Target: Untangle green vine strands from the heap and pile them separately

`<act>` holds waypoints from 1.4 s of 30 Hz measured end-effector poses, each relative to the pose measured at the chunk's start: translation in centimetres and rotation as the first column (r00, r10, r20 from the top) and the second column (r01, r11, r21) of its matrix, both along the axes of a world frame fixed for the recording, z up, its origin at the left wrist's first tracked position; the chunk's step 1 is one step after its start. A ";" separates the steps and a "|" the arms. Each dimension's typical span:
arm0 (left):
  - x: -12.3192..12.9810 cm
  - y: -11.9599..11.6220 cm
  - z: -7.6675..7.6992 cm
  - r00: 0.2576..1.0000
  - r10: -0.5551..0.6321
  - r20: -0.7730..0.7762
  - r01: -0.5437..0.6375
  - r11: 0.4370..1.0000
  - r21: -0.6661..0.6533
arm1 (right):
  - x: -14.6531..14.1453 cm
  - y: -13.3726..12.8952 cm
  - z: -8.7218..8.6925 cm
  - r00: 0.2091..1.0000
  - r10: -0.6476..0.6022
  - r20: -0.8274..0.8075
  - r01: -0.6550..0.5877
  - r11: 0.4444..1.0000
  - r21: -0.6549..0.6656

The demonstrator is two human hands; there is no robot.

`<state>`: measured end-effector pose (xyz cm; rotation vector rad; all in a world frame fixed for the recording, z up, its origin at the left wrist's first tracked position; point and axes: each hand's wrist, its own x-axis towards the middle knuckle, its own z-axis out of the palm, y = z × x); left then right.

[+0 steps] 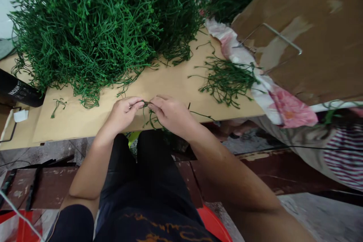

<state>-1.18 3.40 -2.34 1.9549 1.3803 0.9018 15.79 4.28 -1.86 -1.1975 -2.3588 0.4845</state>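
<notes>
My left hand (124, 111) and my right hand (168, 113) meet over the front part of the table. Between their fingertips runs a thin green plastic stem (145, 103), pinched from both sides. More green strands hang below my right hand, partly hidden by it. Behind both hands rises a big heap of green artificial stems (107, 26) with small tips. A smaller pile of the same stems (229, 79) lies to the right of my right hand. One loose sprig (58, 106) rests off to the left.
A black vacuum bottle (19, 89) stands at the left edge. On the right are a large cardboard sheet (312, 38) with a metal wire and a pink-and-white floral cloth (292, 106). Another person in a striped garment (344, 157) sits at the right. The table's edge is close to my lap.
</notes>
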 end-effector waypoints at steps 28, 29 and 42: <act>1.7 2.4 2.4 0.834 -0.250 -0.492 0.278 0.960 -0.017 | 3.9 0.6 -0.4 0.993 -0.042 -0.109 0.041 0.999 -0.009; 1.8 2.5 2.4 0.806 -0.233 -0.544 0.271 0.963 -0.010 | 4.1 0.7 -0.6 0.995 -0.061 -0.082 0.063 0.998 0.016; 1.6 -2.0 7.7 0.574 -0.819 -0.008 0.809 0.568 -0.149 | 8.2 3.4 -4.6 0.889 -0.432 -0.148 0.451 0.882 0.134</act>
